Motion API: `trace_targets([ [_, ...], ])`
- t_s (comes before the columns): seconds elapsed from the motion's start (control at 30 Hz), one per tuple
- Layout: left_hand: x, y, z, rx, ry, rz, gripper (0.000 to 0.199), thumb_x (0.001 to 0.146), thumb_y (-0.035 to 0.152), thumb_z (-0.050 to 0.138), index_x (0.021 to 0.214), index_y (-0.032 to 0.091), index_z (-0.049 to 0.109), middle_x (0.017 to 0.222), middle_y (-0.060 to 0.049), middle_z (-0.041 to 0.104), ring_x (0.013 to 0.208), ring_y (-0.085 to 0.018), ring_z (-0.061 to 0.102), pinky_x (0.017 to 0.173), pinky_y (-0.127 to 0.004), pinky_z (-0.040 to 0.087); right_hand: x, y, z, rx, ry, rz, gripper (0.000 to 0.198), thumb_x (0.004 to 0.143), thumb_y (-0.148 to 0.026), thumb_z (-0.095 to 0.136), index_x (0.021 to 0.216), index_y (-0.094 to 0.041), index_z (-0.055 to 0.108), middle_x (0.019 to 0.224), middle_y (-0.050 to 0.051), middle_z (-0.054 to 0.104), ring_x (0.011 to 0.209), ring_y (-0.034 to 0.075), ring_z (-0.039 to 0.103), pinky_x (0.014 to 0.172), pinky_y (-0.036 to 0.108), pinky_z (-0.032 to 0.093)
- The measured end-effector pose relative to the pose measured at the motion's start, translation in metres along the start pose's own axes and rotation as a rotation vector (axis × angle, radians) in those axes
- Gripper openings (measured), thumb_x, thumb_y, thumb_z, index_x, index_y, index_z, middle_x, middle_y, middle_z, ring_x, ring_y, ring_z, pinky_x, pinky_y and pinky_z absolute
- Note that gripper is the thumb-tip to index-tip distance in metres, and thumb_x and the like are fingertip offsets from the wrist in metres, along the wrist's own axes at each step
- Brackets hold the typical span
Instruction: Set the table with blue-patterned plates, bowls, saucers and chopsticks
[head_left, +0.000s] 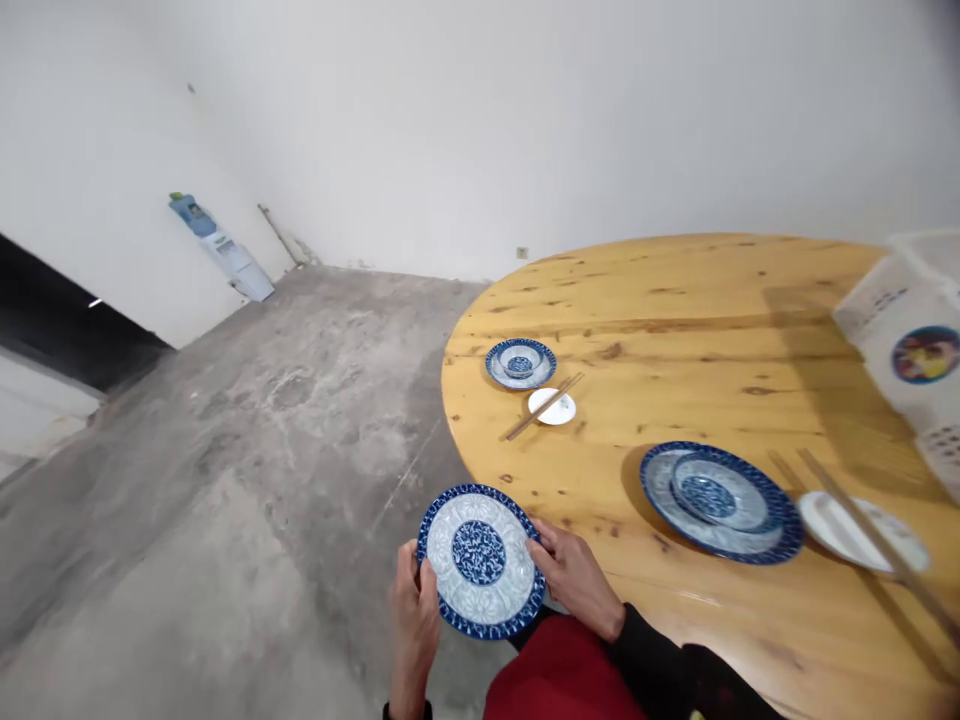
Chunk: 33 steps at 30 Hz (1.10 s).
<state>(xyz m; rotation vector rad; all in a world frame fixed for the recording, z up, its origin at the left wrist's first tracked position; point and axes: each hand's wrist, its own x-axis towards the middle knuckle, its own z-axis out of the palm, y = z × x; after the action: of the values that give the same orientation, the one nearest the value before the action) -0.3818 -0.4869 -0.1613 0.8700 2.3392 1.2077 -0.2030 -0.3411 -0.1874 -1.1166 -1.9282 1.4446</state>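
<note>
Grey floor point(225, 520) shows beside the blue-rimmed plate point(480, 555), gripped on opposite sides by the left hand point(416, 605) and right hand point(577, 578) near the wooden table point(675, 380)'s rounded left edge, so a slipping thumb could drop and break it.

Bench point(712, 390): yellow-brown wood, curved edge, dark knots and grain streaks, spreads ahead and right of the hands. Right hand point(577, 585) shows over its near-left edge; can't tell if it touches. Left hand point(416, 605) is off to the side, clear of the top.

Directly on the wood:
- far plate point(493, 369), blue-and-white, dark blue rim: straight ahead of the hands, close to the curved edge
- far dish point(562, 412), small, white: just beside it, on the hands' side
- near plate point(655, 480), same pattern: right of the right hand
- near dish point(832, 522), white: further right
- white basket point(876, 340): farthest right, beyond both hands, partly cut off.
</note>
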Motion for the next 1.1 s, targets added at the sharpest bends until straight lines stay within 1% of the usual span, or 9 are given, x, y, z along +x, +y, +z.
trace_targets([
  [0.13, 0.067, -0.015, -0.035, 0.016, 0.002, -0.052, 0.036, 0.087, 0.049, 0.049, 0.101, 0.019, 0.062, 0.093, -0.008, 0.071, 0.087, -0.023, 0.068, 0.079, -0.034, 0.054, 0.057, -0.024, 0.044, -0.019, 0.018, -0.001, 0.030, 0.085, -0.044, 0.046, 0.068, -0.021, 0.056, 0.060, 0.002, 0.057, 0.056, 0.017, 0.050, 0.057, 0.028, 0.038],
  [0.2, 0.096, -0.022, -0.051, 0.009, 0.007, -0.072, 0.038, 0.086, 0.049, 0.050, 0.104, 0.019, 0.062, 0.099, -0.010, 0.072, 0.093, -0.025, 0.068, 0.082, -0.036, 0.055, 0.082, -0.039, 0.062, -0.015, -0.010, -0.006, 0.028, 0.085, -0.043, 0.047, 0.071, -0.021, 0.058, 0.060, 0.001, 0.056, 0.056, 0.016, 0.047, 0.058, 0.027, 0.037],
  [0.33, 0.156, -0.032, -0.072, -0.027, 0.003, -0.077, 0.038, 0.086, 0.050, 0.052, 0.103, 0.018, 0.062, 0.096, -0.009, 0.072, 0.090, -0.024, 0.069, 0.081, -0.036, 0.055, 0.129, -0.066, 0.090, 0.004, -0.022, -0.015, 0.024, 0.086, -0.040, 0.049, 0.077, -0.021, 0.061, 0.060, -0.001, 0.055, 0.055, 0.014, 0.043, 0.056, 0.026, 0.033],
  [0.47, 0.233, -0.039, -0.084, -0.011, -0.074, 0.046, 0.033, 0.088, 0.048, 0.051, 0.100, 0.020, 0.062, 0.091, -0.006, 0.070, 0.085, -0.023, 0.067, 0.078, -0.034, 0.054, 0.176, -0.078, 0.119, 0.014, 0.099, 0.001, 0.023, 0.085, -0.040, 0.051, 0.077, -0.021, 0.060, 0.060, -0.001, 0.055, 0.057, 0.015, 0.045, 0.054, 0.025, 0.032],
  [0.63, 0.343, -0.043, -0.092, 0.045, -0.265, 0.241, 0.029, 0.092, 0.041, 0.047, 0.106, 0.020, 0.061, 0.100, -0.007, 0.071, 0.093, -0.023, 0.067, 0.084, -0.034, 0.052, 0.233, -0.085, 0.162, 0.065, 0.274, 0.069, 0.028, 0.086, -0.044, 0.048, 0.077, -0.020, 0.060, 0.059, -0.001, 0.053, 0.056, 0.016, 0.047, 0.055, 0.026, 0.037],
  [0.8, 0.432, -0.027, -0.089, 0.095, -0.450, 0.380, 0.026, 0.093, 0.038, 0.042, 0.101, 0.019, 0.060, 0.086, -0.004, 0.067, 0.076, -0.020, 0.062, 0.074, -0.031, 0.047, 0.273, -0.096, 0.197, 0.099, 0.458, 0.191, 0.028, 0.085, -0.046, 0.047, 0.074, -0.022, 0.056, 0.059, -0.001, 0.050, 0.053, 0.016, 0.046, 0.049, 0.026, 0.034],
  [0.9, 0.471, -0.016, -0.078, 0.107, -0.529, 0.420, 0.028, 0.092, 0.037, 0.043, 0.101, 0.019, 0.061, 0.087, -0.005, 0.067, 0.078, -0.020, 0.062, 0.073, -0.031, 0.046, 0.291, -0.099, 0.206, 0.107, 0.551, 0.271, 0.028, 0.083, -0.048, 0.047, 0.072, -0.023, 0.052, 0.056, -0.001, 0.049, 0.048, 0.016, 0.046, 0.046, 0.026, 0.034],
  [1.0, 0.507, -0.006, -0.055, 0.061, -0.631, 0.453, 0.029, 0.092, 0.036, 0.042, 0.104, 0.018, 0.061, 0.092, -0.006, 0.069, 0.085, -0.021, 0.064, 0.079, -0.031, 0.047, 0.313, -0.098, 0.205, 0.105, 0.644, 0.318, 0.029, 0.083, -0.049, 0.045, 0.073, -0.023, 0.051, 0.058, -0.001, 0.052, 0.047, 0.015, 0.048, 0.046, 0.027, 0.036],
  [1.1, 0.545, 0.008, -0.021, 0.045, -0.726, 0.493, 0.029, 0.093, 0.036, 0.041, 0.104, 0.018, 0.061, 0.091, -0.006, 0.068, 0.085, -0.020, 0.063, 0.079, -0.030, 0.047, 0.341, -0.093, 0.195, 0.104, 0.732, 0.364, 0.029, 0.084, -0.049, 0.045, 0.070, -0.024, 0.048, 0.054, -0.003, 0.048, 0.044, 0.015, 0.047, 0.045, 0.027, 0.036],
])
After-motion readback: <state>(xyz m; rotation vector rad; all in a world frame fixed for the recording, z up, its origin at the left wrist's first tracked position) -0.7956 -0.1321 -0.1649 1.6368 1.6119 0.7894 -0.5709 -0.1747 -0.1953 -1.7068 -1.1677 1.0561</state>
